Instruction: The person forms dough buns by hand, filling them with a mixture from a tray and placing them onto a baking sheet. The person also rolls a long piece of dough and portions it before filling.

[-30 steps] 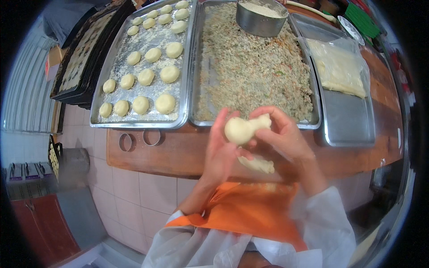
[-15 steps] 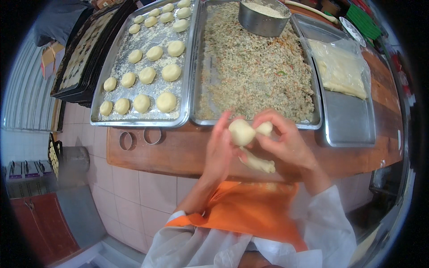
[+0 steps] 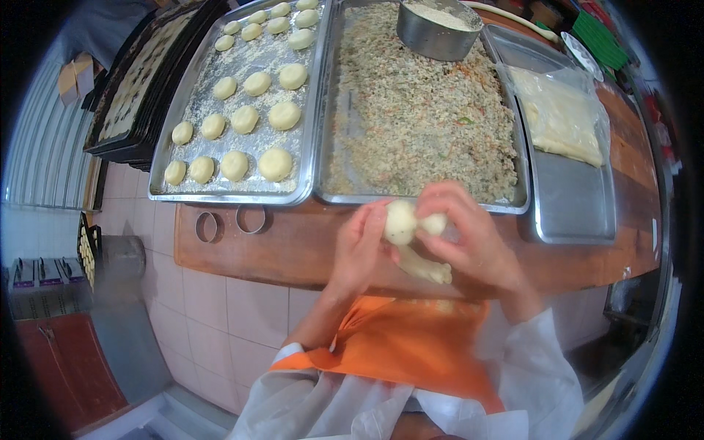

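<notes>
My left hand (image 3: 359,242) cups a pale, round ball of dough (image 3: 400,222) with curled fingers, above the wooden worktop (image 3: 308,249). My right hand (image 3: 462,235) pinches the narrow neck of the same dough, with a small knob (image 3: 433,224) sticking out between thumb and fingers. Just below the hands, a loose, elongated piece of dough (image 3: 433,273) lies on the worktop. Beyond them is a tray of chopped, speckled filling (image 3: 422,117) with a round metal container (image 3: 438,37) on it.
A tray (image 3: 304,183) holds several flattened dough rounds at left, beside stacked dark pans (image 3: 139,88). Two metal rings (image 3: 207,238) lie on the worktop. At right, bagged dough (image 3: 557,117) rests on a metal tray (image 3: 572,205). Grey fabric (image 3: 103,37) shows top left.
My hands have shifted slightly. The left fingers have curled in more, and the right hand has squeezed the dough's neck narrower, separating a knob from the rounder ball.
</notes>
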Action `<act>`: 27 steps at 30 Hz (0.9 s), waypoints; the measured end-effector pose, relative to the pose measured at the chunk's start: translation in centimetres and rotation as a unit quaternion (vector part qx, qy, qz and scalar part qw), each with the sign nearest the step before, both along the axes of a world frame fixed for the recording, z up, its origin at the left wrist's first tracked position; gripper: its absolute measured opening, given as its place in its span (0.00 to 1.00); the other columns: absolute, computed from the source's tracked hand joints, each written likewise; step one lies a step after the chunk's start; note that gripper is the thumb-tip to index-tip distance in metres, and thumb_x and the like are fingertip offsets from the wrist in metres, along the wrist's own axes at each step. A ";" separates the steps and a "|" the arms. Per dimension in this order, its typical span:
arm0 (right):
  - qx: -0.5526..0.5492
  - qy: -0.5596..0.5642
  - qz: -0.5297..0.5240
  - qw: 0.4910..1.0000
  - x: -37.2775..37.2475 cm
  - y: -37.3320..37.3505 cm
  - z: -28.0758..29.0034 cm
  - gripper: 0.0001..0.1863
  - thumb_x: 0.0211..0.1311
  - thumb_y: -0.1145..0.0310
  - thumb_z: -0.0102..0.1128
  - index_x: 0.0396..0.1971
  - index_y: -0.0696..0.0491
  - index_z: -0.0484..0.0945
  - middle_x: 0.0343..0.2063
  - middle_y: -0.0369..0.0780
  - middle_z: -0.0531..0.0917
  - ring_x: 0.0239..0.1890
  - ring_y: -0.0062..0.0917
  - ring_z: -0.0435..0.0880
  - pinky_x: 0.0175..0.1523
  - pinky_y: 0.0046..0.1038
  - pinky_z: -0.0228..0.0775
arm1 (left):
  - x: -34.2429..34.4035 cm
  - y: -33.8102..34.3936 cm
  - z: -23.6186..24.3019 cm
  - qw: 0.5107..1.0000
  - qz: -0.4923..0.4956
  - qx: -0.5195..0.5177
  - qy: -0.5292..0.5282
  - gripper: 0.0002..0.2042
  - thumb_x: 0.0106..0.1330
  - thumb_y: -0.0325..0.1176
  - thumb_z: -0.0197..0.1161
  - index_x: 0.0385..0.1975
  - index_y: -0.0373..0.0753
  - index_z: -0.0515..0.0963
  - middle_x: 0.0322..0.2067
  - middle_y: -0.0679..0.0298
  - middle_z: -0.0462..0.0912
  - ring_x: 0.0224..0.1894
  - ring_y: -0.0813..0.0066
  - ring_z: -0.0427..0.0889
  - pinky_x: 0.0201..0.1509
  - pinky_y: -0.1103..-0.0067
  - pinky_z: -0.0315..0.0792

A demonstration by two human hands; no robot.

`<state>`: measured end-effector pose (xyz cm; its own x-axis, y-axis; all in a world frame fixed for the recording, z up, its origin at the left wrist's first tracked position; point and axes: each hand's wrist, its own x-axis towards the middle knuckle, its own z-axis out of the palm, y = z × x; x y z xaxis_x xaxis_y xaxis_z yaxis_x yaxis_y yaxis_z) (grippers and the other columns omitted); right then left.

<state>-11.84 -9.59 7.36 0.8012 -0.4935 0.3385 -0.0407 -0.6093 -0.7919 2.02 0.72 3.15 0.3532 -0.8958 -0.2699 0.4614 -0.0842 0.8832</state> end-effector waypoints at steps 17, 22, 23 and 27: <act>-0.091 -0.127 0.084 0.984 -0.1 1.4 2.5 0.15 0.43 0.80 0.61 0.33 0.54 0.70 0.31 0.40 0.76 0.38 0.32 0.76 0.43 0.28 0.70 | 0.9 0.2 -2.1 0.969 0.018 0.021 -0.246 0.24 0.52 0.28 0.65 0.50 0.33 0.66 0.45 0.61 0.75 0.46 0.73 0.74 0.50 0.80 0.69; 0.199 -0.171 -0.122 0.957 -0.6 2.0 -2.0 0.14 0.51 0.84 0.56 0.37 0.55 0.68 0.39 0.41 0.75 0.44 0.24 0.73 0.50 0.25 0.65 | 4.6 3.4 -5.0 0.764 0.114 -0.072 -0.631 0.30 0.45 0.27 0.67 0.51 0.34 0.65 0.51 0.51 0.69 0.50 0.54 0.71 0.52 0.70 0.69; 0.224 -0.132 -0.132 0.957 -1.0 1.7 -3.0 0.13 0.52 0.83 0.55 0.38 0.56 0.68 0.41 0.41 0.75 0.47 0.23 0.72 0.54 0.26 0.64 | 5.8 4.4 -5.9 0.725 0.097 -0.054 -0.680 0.31 0.44 0.27 0.68 0.52 0.34 0.65 0.52 0.52 0.69 0.50 0.54 0.71 0.52 0.70 0.69; 0.272 -0.077 -0.146 0.948 -1.9 2.1 -4.9 0.13 0.52 0.83 0.55 0.38 0.56 0.68 0.41 0.40 0.74 0.47 0.22 0.72 0.54 0.24 0.62 | 8.9 8.5 -9.7 0.634 0.004 -0.017 -0.773 0.36 0.43 0.29 0.68 0.56 0.35 0.61 0.55 0.51 0.65 0.54 0.51 0.67 0.58 0.64 0.62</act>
